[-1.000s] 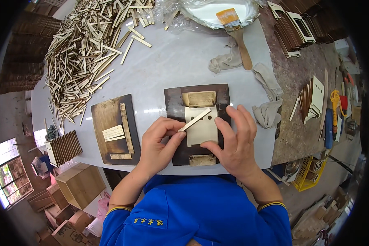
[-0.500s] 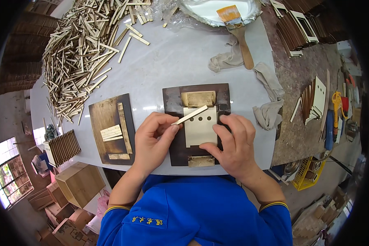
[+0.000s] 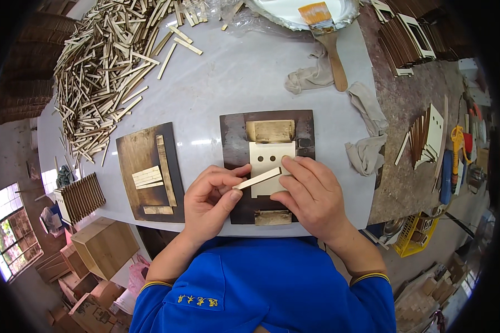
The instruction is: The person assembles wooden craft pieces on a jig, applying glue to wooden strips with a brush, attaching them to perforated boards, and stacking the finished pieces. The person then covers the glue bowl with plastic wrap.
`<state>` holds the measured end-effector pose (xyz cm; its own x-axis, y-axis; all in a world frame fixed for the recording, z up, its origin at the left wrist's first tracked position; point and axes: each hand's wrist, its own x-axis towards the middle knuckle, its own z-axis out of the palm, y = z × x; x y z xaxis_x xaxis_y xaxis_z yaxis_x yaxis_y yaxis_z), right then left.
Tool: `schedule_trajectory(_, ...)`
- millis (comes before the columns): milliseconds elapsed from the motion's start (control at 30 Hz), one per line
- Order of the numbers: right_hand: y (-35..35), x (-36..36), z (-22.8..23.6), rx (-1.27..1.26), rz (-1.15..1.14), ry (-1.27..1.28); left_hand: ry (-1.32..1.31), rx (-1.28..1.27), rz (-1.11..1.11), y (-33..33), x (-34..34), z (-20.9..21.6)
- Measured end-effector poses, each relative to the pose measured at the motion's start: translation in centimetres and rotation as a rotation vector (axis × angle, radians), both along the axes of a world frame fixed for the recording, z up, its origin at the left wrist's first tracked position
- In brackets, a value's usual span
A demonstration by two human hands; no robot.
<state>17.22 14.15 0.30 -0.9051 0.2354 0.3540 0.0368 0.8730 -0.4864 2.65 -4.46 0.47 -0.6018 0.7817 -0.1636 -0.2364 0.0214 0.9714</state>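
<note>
My left hand (image 3: 212, 201) pinches one end of a narrow pale wooden strip (image 3: 258, 178) between thumb and fingers. The strip slants up to the right, its far end close to the fingertips of my right hand (image 3: 315, 195). That hand hovers over the right side of a thin pale panel (image 3: 264, 151), fingers curved and thumb apart; whether it touches the strip or panel, I cannot tell. Round holes show near the panel's upper edge, and my hands cover part of it. The panel lies on a dark board (image 3: 233, 130), between a wooden block (image 3: 270, 131) above and another block (image 3: 273, 217) below.
Left of the board, a second dark board (image 3: 129, 150) bears several strips (image 3: 148, 177). A large heap of strips (image 3: 103, 72) covers the table's far left. At the far side are a white basin (image 3: 278, 14), a brush (image 3: 332, 55) and cloths (image 3: 366, 125). Stacked panels (image 3: 428, 133) stand at right.
The strip has come down and nearer to me over the panel. My right hand's fingers have moved left, closer to the strip's end; my left hand still holds it.
</note>
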Motion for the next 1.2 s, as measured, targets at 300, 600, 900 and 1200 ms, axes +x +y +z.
schedule_trajectory(300, -0.4, 0.0, -0.2, -0.026, -0.023, 0.029, 0.082, 0.068, -0.017, -0.1, 0.3, -0.6)
schedule_trajectory(600, -0.6, 0.5, -0.4, -0.054, -0.052, -0.027, 0.416, -0.113, -0.046, 1.7, -1.0, 0.7)
schedule_trajectory(900, 0.1, 0.3, 0.1, -0.015, -0.115, -0.126, 0.947, -0.285, -0.045, 4.6, -2.0, 0.5)
schedule_trajectory(1200, 1.6, -1.0, 2.3, 0.005, -0.091, -0.382, 1.084, -0.345, -0.017, 4.8, -3.2, -0.1)
